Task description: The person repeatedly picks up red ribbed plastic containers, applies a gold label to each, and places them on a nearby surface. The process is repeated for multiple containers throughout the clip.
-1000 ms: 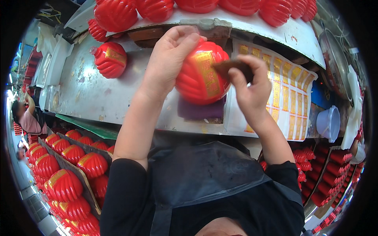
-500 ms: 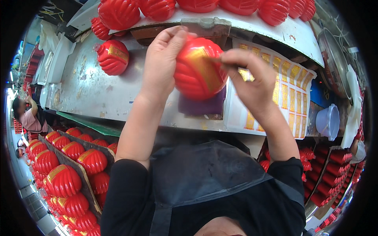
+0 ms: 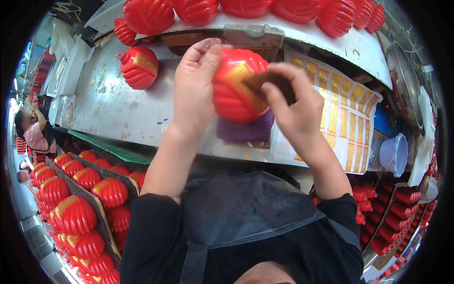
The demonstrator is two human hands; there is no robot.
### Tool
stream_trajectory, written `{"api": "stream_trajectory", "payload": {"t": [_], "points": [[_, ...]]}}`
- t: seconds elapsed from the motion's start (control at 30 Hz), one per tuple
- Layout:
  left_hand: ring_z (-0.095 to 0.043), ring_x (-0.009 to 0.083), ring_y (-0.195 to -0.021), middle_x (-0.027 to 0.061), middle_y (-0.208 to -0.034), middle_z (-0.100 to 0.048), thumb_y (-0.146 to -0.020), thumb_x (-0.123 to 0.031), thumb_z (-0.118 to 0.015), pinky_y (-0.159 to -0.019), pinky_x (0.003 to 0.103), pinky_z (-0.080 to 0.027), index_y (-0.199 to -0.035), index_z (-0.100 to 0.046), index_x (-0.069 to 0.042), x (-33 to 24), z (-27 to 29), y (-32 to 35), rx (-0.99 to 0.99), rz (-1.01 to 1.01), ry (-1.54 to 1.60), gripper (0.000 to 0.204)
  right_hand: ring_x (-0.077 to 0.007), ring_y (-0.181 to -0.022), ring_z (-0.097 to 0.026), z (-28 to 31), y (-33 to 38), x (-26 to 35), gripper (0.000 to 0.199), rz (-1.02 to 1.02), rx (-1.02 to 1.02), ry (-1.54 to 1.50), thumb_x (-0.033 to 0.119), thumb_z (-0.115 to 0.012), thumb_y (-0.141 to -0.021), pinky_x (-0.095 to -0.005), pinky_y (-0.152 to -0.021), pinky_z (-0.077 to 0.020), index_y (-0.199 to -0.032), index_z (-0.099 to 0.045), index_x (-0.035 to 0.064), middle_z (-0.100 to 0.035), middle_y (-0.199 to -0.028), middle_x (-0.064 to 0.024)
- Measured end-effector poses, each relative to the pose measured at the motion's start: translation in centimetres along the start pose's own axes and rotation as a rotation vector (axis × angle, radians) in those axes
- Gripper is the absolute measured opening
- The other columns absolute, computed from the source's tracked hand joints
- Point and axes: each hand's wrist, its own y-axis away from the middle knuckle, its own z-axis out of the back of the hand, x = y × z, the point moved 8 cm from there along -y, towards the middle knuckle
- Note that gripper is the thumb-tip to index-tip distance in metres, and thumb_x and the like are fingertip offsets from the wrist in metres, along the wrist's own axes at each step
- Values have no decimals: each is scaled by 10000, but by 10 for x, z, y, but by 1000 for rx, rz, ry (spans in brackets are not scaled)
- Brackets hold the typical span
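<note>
1. Edge-on half a second ago, the flat brown piece (image 3: 258, 82) now shows its broad face, its tip over the gold label (image 3: 240, 75); contact is unclear.
2. The right hand's (image 3: 301, 104) thumb and fingers pinch it; the left hand (image 3: 196, 83) grips the red bottle's (image 3: 231, 102) upper end.
3. The bottle is over purple cloth (image 3: 243, 131) near the counter's (image 3: 116, 109) front edge.
4. Work on the label seems unfinished.

The left hand (image 3: 196, 87) holds a ribbed red bottle (image 3: 229, 104) while the right hand (image 3: 300, 104) holds a flat brown piece (image 3: 280, 84) over its gold label (image 3: 238, 75).
</note>
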Motion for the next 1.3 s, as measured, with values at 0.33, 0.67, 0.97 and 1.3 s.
{"api": "stream_trajectory", "payload": {"t": [0.33,0.67,0.97,1.3], "points": [[-682,179,-1118,134,-1181,-722,-1065,-132,-651,-1015,337,-553,-1265,-625,8,-26,-5,36,35,-147,-105,246,-324,-861,-767,13,-24,29,233,-82,-46,67,78,-789,-881,-357,-760,-594,-1105,-736,45,-769,-965,-149],[-648,120,-1102,61,-1167,-695,-1031,-62,-679,-993,290,-524,-1256,-647,18,-68,43,65,-27,-192,-316,241,-236,-862,-763,-14,-11,-1,183,-293,62,-39,53,-730,-927,-337,-785,-578,-1108,-746,30,-768,-966,-147],[-683,119,-952,64,-1057,-751,-1014,-167,-719,-893,285,-536,-1193,-693,-5,-187,194,42,-654,-663,-757,243,-160,-1160,-638,3,45,-90,358,-740,198,-714,-28,-546,-999,-306,-1035,-483,-1347,-615,13,-668,-1251,-76],[-722,327,-1101,109,-1146,-778,-982,-370,-678,-957,430,-532,-1206,-729,-104,-212,339,-115,-955,-559,-1230,353,-102,-514,-549,13,72,-119,220,-973,242,-688,180,-569,-1012,-231,-463,-403,-990,-679,-10,-694,-808,-79]]}}
